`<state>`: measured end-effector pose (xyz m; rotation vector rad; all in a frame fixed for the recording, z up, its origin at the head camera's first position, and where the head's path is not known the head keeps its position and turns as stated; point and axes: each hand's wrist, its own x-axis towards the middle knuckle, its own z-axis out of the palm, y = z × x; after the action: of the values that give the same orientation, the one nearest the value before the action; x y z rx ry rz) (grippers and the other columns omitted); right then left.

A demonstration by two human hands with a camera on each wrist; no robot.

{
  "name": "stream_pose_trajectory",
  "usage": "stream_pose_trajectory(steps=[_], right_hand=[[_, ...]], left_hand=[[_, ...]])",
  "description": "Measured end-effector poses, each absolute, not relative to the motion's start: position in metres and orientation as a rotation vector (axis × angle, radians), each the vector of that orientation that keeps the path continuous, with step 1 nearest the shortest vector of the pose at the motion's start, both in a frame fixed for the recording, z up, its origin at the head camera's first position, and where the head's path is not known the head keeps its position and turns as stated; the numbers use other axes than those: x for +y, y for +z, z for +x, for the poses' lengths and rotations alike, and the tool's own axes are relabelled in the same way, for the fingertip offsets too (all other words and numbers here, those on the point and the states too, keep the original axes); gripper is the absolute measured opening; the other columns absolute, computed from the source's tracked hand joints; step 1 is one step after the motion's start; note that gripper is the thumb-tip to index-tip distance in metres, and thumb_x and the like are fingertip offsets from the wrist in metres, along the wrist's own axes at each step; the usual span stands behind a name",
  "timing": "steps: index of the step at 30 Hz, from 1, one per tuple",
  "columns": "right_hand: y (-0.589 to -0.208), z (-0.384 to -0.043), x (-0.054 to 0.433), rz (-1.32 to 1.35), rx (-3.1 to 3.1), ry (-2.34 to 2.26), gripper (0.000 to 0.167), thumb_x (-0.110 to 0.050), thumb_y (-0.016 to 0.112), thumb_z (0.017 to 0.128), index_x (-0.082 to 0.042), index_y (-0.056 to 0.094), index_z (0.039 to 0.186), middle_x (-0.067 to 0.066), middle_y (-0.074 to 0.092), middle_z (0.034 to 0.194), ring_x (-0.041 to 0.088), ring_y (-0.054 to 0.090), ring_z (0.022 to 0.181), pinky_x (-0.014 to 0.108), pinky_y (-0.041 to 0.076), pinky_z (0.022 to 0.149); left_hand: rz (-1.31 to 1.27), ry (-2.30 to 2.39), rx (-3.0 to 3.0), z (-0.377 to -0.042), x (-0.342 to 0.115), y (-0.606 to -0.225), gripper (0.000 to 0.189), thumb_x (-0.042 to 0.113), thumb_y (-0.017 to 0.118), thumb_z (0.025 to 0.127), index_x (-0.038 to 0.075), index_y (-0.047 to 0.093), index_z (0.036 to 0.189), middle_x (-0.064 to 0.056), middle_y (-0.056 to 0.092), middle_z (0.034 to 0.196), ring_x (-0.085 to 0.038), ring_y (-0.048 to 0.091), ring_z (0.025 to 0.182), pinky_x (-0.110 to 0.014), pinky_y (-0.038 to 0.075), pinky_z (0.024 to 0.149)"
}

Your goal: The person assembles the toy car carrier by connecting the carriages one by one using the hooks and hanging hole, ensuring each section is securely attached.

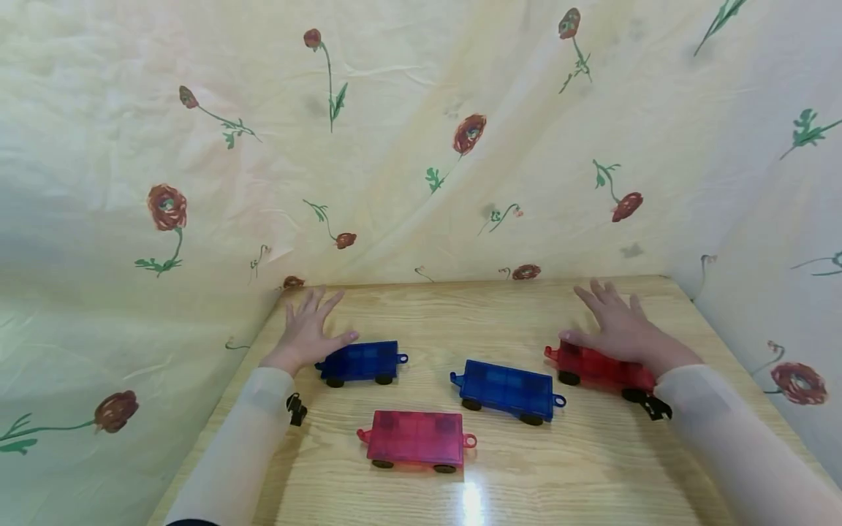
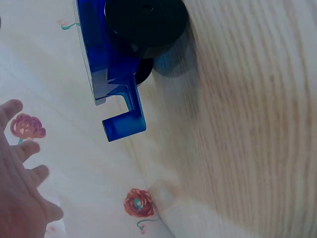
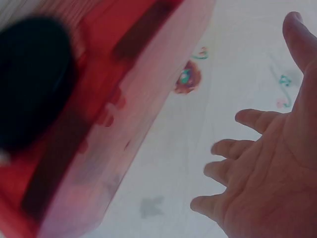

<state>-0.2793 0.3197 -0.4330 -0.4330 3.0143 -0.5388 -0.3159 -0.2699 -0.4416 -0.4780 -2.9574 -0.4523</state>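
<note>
My left hand hovers with spread fingers by the back left toy train car, a translucent dark blue one; in the left wrist view its black wheel and hooked coupler show close up. On the right, my right hand is spread above a red toy train car, covering part of its top. The right wrist view has that car's red body beside the outstretched fingers. Neither hand grips anything.
A second blue car stands between the hands, right of centre. Nearer the front is a pink car. All stand on a light wooden table. A flower-printed cloth hangs around the back and sides.
</note>
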Motion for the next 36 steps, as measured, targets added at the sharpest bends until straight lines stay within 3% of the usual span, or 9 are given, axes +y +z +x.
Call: stream_pose_trajectory(steps=[7,13,18,23,28,36], right_hand=[[-0.432,-0.268,0.295,-0.534,3.008,-0.61,0.111,-0.073,0.066,0.091,-0.003,0.024,0.166,0.034,0.011,0.168,0.058,0.006,0.153,0.076,-0.001,0.117],[-0.434,-0.259,0.269,-0.589,3.029,-0.591,0.112,-0.079,0.064,0.087,-0.007,0.029,0.165,0.031,0.018,0.168,0.061,0.021,0.148,0.078,0.018,0.114],[-0.434,-0.248,0.247,-0.639,3.023,-0.652,0.103,-0.069,0.071,0.09,-0.008,0.034,0.164,0.027,0.025,0.167,0.057,0.029,0.147,0.077,0.027,0.112],[-0.439,-0.238,0.225,-0.715,3.049,-0.706,0.093,-0.056,0.079,0.09,-0.008,0.041,0.16,0.025,0.036,0.163,0.052,0.038,0.144,0.071,0.037,0.11],[-0.442,-0.228,0.204,-0.806,3.031,-0.738,0.09,-0.052,0.08,0.091,-0.009,0.043,0.16,0.021,0.041,0.16,0.047,0.042,0.144,0.067,0.041,0.109],[-0.443,-0.214,0.173,-0.916,2.948,-0.806,0.085,-0.049,0.081,0.091,-0.014,0.045,0.159,0.013,0.044,0.159,0.04,0.048,0.141,0.06,0.046,0.109]], left_hand=[[-0.5,-0.506,-2.952,-0.309,-0.271,-0.453,0.098,0.073,0.065,0.091,0.03,0.025,0.168,-0.018,0.016,0.173,-0.046,0.009,0.158,-0.074,-0.002,0.119],[-0.542,-0.544,-2.945,-0.3,-0.271,-0.456,0.1,0.077,0.063,0.089,0.027,0.027,0.168,-0.017,0.019,0.172,-0.046,0.016,0.156,-0.073,0.006,0.12],[-0.577,-0.678,-2.955,-0.291,-0.267,-0.46,0.097,0.07,0.068,0.091,0.025,0.03,0.167,-0.02,0.023,0.17,-0.05,0.022,0.153,-0.075,0.01,0.119],[-0.575,-0.795,-3.011,-0.283,-0.262,-0.466,0.093,0.063,0.073,0.092,0.024,0.033,0.166,-0.019,0.022,0.171,-0.055,0.016,0.153,-0.078,0.016,0.115],[-0.626,-0.814,-3.022,-0.28,-0.258,-0.471,0.089,0.056,0.076,0.092,0.023,0.037,0.165,-0.02,0.025,0.169,-0.049,0.018,0.155,-0.074,0.014,0.118],[-0.65,-0.894,-3.046,-0.276,-0.247,-0.472,0.09,0.055,0.082,0.088,0.021,0.044,0.161,-0.016,0.029,0.169,-0.047,0.024,0.153,-0.071,0.033,0.113]])
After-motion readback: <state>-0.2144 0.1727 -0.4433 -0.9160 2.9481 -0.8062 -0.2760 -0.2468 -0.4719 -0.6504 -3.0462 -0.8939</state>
